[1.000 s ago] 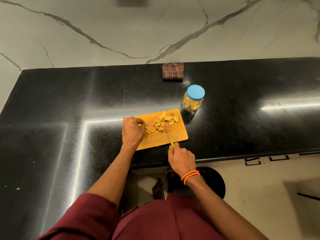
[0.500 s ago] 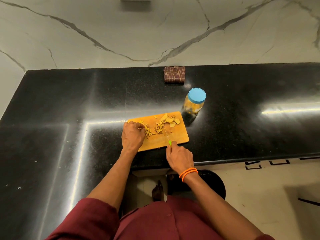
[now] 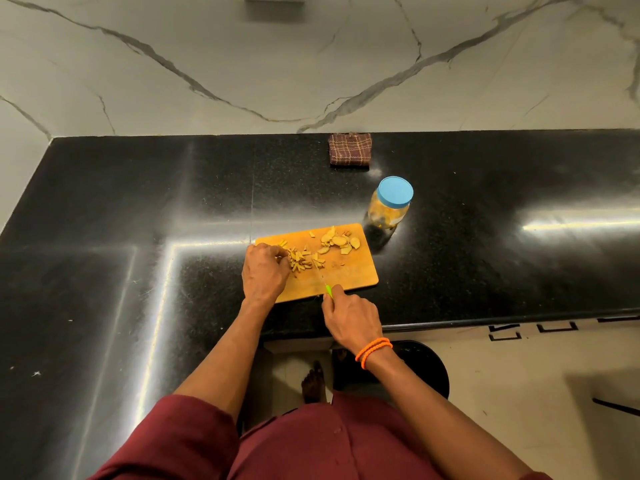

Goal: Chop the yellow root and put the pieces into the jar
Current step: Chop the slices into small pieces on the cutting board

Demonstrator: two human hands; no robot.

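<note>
A wooden cutting board (image 3: pixel 349 271) lies on the black counter near its front edge. Thin yellow root strips (image 3: pixel 299 263) are heaped at the board's left, and flat root slices (image 3: pixel 337 241) lie at its far right. My left hand (image 3: pixel 265 271) sits on the board's left end, its curled fingertips holding the strips together. My right hand (image 3: pixel 351 315) grips the green handle of a small knife (image 3: pixel 323 280), whose blade points into the strips. A clear jar (image 3: pixel 389 207) with a blue lid on stands just beyond the board's far right corner, some yellow pieces inside.
A folded brown checked cloth (image 3: pixel 349 149) lies at the back of the counter against the marble wall. The black counter (image 3: pixel 138 237) stretches wide to both sides. A round black stool (image 3: pixel 415 368) stands on the floor under the counter edge.
The knife blade has shifted left across the board toward the strips by my left hand. The view has tilted down slightly.
</note>
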